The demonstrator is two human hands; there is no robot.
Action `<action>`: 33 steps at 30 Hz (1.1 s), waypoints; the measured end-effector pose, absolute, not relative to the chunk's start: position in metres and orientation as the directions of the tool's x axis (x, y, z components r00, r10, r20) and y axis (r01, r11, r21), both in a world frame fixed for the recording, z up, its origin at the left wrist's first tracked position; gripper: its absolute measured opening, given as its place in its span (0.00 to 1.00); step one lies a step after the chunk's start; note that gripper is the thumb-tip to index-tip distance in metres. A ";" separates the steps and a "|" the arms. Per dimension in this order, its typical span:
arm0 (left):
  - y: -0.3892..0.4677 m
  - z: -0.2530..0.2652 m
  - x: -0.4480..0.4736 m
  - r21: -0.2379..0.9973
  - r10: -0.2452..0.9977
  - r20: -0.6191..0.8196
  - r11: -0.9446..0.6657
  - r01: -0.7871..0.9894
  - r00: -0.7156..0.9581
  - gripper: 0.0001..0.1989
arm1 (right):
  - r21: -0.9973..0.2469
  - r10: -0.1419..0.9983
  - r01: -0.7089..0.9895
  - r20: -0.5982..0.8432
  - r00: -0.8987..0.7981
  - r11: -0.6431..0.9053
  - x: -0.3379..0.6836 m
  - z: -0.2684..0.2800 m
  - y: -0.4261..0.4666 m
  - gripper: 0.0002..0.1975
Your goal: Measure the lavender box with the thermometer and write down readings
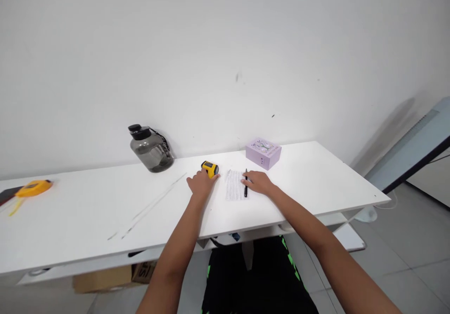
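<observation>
The left hand (200,183) has its grip closed around the near part of a yellow-and-black handheld device (210,166), which sits on a long white tabletop (316,178) near the wall. The right hand (259,183) has its fingers over a slim black pen (245,192) lying along the right side of a thin, whitish, textured sheet (234,186); whether its grip is closed on the pen, I cannot tell. Just beyond stands a lilac rectangular box (263,152) with a printed lid; a translucent grey bottle (153,151) with a black cap stands leftward.
</observation>
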State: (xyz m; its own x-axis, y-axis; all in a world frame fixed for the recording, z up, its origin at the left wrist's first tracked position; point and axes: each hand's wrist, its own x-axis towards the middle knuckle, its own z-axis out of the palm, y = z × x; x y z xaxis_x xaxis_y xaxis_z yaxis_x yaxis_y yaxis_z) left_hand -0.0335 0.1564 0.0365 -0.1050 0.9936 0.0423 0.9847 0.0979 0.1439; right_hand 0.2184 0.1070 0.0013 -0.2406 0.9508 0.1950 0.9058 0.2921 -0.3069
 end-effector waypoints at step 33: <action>0.136 0.017 -0.004 0.113 0.900 0.020 -0.434 0.894 0.435 0.19 | -0.051 0.890 0.908 0.230 -0.394 0.415 0.224 0.013 0.098 0.13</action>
